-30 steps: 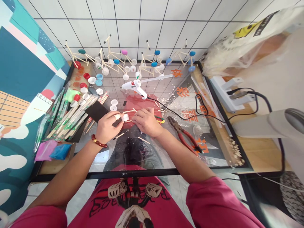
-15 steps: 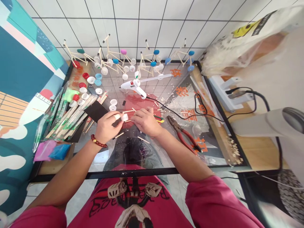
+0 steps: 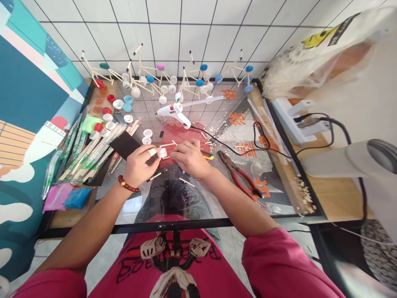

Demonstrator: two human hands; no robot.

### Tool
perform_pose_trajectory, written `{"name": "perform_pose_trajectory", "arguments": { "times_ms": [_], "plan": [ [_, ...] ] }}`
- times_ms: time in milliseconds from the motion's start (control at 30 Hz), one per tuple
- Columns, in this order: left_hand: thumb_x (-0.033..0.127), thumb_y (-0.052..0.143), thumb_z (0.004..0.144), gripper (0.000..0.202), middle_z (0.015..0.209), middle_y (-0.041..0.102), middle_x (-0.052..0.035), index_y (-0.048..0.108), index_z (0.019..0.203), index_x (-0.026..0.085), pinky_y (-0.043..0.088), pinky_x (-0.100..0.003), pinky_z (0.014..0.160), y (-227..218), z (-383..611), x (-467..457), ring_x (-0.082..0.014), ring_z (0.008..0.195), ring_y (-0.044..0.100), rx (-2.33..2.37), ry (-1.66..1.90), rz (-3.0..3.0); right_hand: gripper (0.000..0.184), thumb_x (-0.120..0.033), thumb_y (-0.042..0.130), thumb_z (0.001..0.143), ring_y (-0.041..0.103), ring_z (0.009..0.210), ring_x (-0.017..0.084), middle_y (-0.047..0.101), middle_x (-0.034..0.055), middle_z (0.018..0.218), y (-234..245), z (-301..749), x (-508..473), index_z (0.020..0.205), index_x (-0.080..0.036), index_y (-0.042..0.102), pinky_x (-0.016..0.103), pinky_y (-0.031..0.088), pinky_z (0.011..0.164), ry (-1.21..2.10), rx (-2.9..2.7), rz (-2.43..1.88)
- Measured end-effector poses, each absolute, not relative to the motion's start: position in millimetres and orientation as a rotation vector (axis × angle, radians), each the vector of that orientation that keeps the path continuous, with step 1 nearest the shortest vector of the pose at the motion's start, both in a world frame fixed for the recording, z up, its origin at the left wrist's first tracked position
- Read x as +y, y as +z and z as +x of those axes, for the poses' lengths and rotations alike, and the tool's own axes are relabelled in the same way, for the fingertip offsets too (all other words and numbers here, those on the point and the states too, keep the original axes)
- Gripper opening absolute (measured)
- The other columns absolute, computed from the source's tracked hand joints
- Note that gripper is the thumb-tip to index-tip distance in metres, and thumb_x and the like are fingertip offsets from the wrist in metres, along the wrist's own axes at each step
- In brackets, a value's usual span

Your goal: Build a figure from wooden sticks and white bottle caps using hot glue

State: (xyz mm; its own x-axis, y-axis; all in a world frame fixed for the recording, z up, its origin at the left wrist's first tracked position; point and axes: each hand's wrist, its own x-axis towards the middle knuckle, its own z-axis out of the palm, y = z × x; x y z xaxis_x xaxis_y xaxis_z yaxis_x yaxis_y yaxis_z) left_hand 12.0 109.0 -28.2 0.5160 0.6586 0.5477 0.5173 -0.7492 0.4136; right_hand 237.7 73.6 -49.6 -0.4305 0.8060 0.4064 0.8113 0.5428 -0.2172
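Note:
White bottle caps [image 3: 161,153] are pinched between the thumb and fingers of my left hand [image 3: 138,166], just above the glass tabletop. My right hand [image 3: 190,159] is close by on the right, its fingers curled together around a thin wooden stick [image 3: 167,157] whose end points toward the caps. Most of that stick is hidden by the fingers. Another short stick [image 3: 168,145] shows just beyond my fingertips. A red mat [image 3: 182,131] lies under and behind the hands. Beyond it rests a white glue gun [image 3: 173,112] with its cord running right.
Stick-and-cap bicycle-like models [image 3: 149,78] line the back edge. Loose caps [image 3: 118,104], bagged sticks [image 3: 89,153] and black card [image 3: 125,145] lie left. Red-handled pliers [image 3: 240,176] lie right, near a power strip [image 3: 297,120]. Loose sticks [image 3: 187,182] lie in front.
Hardly anything differs. Both hands keep their places and holds; the whole view has shifted very slightly.

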Motion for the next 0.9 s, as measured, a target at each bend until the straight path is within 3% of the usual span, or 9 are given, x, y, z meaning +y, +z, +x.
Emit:
{"name": "perform_pose_trajectory", "arguments": {
  "times_ms": [267,500,900],
  "plan": [
    [0.018,0.065,0.087,0.021,0.108,0.074,-0.0079,0.073,0.107,0.019,0.059,-0.032,0.09,-27.5,12.5,108.7,-0.0201,0.096,0.072,1.035,1.018,2.542,0.02,-0.029,0.054,0.1,0.055,0.098,0.021,0.072,0.0055,0.102,-47.9,238.3,71.7,0.105,-0.023,0.073,0.042,0.023,0.089,0.003,-2.23,-1.323],
    [0.017,0.065,0.088,0.021,0.108,0.074,-0.0078,0.073,0.107,0.019,0.059,-0.031,0.089,-25.8,12.3,108.3,-0.0197,0.096,0.072,1.016,1.033,2.543,0.028,-0.013,0.054,0.092,0.056,0.098,0.023,0.071,0.0046,0.103,-45.6,239.6,73.7,0.109,-0.026,0.072,0.043,0.024,0.091,-0.04,-2.0,-1.549],
    [0.019,0.065,0.088,0.02,0.109,0.074,-0.0074,0.073,0.106,0.02,0.058,-0.033,0.091,-26.5,12.1,108.5,-0.0199,0.096,0.072,1.058,1.002,2.502,0.029,-0.01,0.053,0.089,0.055,0.1,0.023,0.068,0.0054,0.103,-46.1,239.0,74.3,0.102,-0.025,0.072,0.042,0.023,0.092,-0.022,-1.977,-1.59]
  ]
}}
